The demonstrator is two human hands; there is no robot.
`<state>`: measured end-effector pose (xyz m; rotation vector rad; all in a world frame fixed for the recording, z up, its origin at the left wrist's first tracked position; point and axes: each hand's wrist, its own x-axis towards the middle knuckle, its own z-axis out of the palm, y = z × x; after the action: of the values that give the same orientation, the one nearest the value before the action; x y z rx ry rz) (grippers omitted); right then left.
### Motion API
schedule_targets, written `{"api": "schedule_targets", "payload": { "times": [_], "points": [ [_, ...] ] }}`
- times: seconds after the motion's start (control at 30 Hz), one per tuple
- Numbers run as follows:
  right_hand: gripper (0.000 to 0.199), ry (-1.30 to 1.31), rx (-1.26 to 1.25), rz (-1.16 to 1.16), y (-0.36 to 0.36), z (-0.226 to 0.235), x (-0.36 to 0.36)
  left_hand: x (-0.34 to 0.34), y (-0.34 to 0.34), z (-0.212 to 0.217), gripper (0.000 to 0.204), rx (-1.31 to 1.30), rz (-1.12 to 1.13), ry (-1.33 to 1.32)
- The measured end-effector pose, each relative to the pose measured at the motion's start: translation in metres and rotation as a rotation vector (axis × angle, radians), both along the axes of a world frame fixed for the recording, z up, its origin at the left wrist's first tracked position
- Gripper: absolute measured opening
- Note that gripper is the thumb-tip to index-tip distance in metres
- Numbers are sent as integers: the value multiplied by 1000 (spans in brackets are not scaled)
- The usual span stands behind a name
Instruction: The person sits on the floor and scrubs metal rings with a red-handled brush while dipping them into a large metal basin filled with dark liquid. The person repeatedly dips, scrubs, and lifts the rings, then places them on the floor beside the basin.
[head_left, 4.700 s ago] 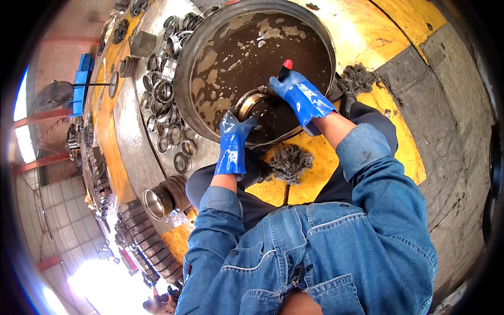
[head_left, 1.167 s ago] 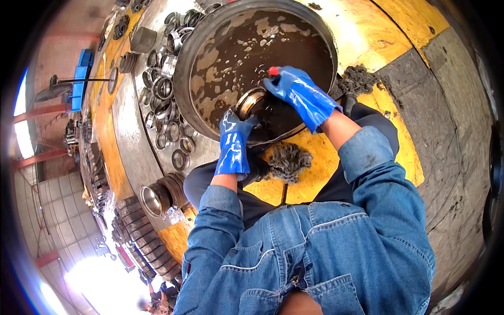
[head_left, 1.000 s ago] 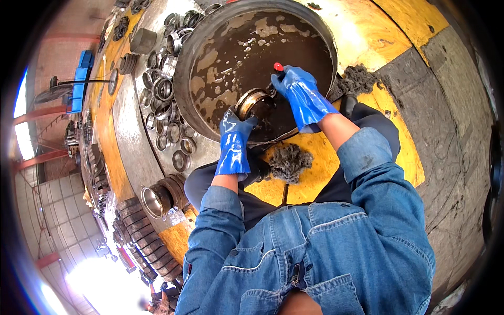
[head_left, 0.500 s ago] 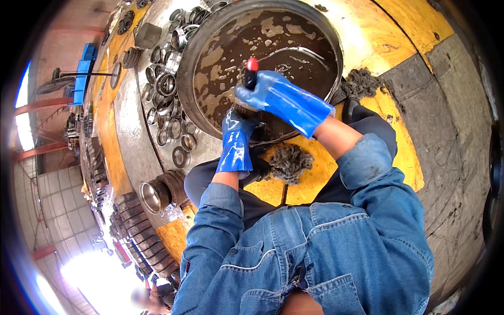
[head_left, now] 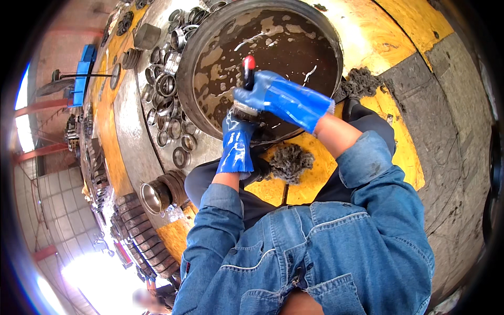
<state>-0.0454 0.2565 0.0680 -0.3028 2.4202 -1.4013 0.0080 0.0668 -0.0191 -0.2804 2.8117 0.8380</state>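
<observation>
A wide round metal basin [head_left: 187,86] of dark, foam-flecked liquid lies before me. Both my hands, in wet blue rubber gloves, are over its near edge. My right hand [head_left: 261,89] is closed round a brush [head_left: 248,70] whose black handle has a red end. The brush's head points down at my left hand [head_left: 236,127], which is closed just below it. Whatever the left fingers grip is mostly hidden by the brush and the right glove. A grey wad of fibre [head_left: 291,163] lies between my legs on the yellow floor.
Many loose metal rings [head_left: 166,85] lie left of the basin. Nearer me stand a metal cup-shaped part [head_left: 154,197] and a row of dark ribbed parts [head_left: 144,236]. Another fibre heap [head_left: 362,84] sits right of the basin. A person [head_left: 152,294] is at the lower left.
The brush and right hand have shifted slightly left and up, remaining over the left hand. Foam and glints on the liquid have changed shape.
</observation>
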Motion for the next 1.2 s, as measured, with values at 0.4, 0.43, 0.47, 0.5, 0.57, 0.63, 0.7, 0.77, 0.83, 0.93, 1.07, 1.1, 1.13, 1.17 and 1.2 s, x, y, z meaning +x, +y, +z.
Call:
{"api": "schedule_targets", "payload": {
  "times": [0.4, 0.43, 0.47, 0.5, 0.57, 0.63, 0.7, 0.77, 0.83, 0.93, 1.07, 1.1, 1.13, 1.17, 1.2],
  "points": [
    [56, -181, 46, -376, 43, -83, -38, -25, 26, 36, 71, -317, -174, 53],
    [55, -215, 104, -342, 40, -77, -34, -35, 36, 43, 68, -405, -253, -18],
    [53, -199, -23, -348, 50, -115, -39, -55, 70, 59, 65, -479, -379, -70],
    [52, -179, 75, -313, 36, -101, -33, -54, 76, 72, 55, -590, -383, -180],
    [51, -137, 225, -259, 41, -97, -24, -58, 79, 52, 43, -488, -377, -80],
    [47, -106, 276, -188, 41, -90, -16, -54, 78, 50, 41, -431, -356, -85],
    [43, -65, 340, -247, 48, -84, -18, -41, 65, 48, 43, -349, -346, 3],
    [39, -52, 434, -274, 57, -72, -23, -20, 46, 42, 47, -255, -172, 6],
    [40, 7, 442, -293, 65, -76, -23, -13, 25, 34, 62, -93, 10, -98],
    [46, 75, 224, -271, 58, -59, -12, -2, -4, 0, 58, 98, 97, -82],
    [40, 357, -27, -47, 26, -31, 11, -8, -11, -9, 60, 38, -70, -30],
    [34, 520, -75, 70, 13, -26, 17, -16, -24, -21, 61, -63, -169, -7],
    [29, 678, -117, 178, 8, -23, 22, -20, -32, -35, 61, -158, -279, 13],
    [29, 737, -141, 232, 2, -25, 26, -11, -37, -52, 59, 116, -123, 125],
    [29, 703, -102, 200, 5, -29, 22, -10, -36, -52, 58, 232, -63, 69]
  ]
}}
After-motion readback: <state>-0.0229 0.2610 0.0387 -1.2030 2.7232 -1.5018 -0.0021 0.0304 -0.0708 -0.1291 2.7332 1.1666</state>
